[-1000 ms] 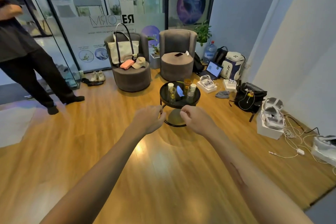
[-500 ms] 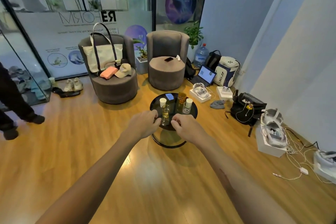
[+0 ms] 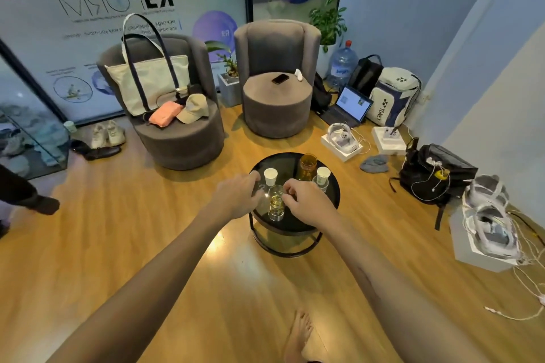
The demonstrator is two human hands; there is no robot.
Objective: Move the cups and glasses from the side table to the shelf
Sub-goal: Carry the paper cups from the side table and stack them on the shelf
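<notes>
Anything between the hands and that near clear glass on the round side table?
Nothing visible. The clear glass with yellowish liquid stands at the black round side table's near edge, between the left hand and right hand. The other cups stand behind it.

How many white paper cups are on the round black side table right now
2. One white paper cup stands toward the table's back left, near the left hand; the other stands back right, beside the amber glass. The hands might hide more.
</notes>
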